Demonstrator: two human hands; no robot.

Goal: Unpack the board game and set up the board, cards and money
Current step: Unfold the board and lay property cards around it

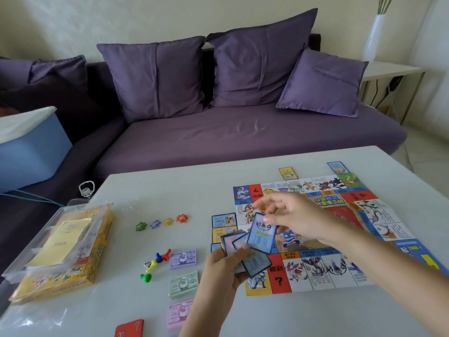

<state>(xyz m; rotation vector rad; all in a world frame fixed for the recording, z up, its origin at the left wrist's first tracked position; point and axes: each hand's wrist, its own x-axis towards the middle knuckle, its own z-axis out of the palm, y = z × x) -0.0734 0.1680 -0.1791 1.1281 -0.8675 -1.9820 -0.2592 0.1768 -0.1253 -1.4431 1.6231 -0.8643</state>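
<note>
The paper game board (340, 212) lies unfolded on the right of the white table (170, 190). My left hand (222, 268) grips a fanned stack of cards (234, 239) over the board's near left corner. Just above that stack, my right hand (289, 216) pinches a single blue card (262, 233). Several cards lie along the board's edges: two at its left side (224, 220) and two beyond its far edge (288, 173). Purple (183, 259), green (184, 284) and pink (179, 313) money stacks sit in a column left of my left hand.
Coloured pawns and a die (155, 261) lie left of the money, with star tokens (161, 222) farther back. The yellow game box under a clear bag (63, 251) sits at the table's left edge. A red card deck (130, 328) is at the near edge. A purple sofa (218, 132) stands behind.
</note>
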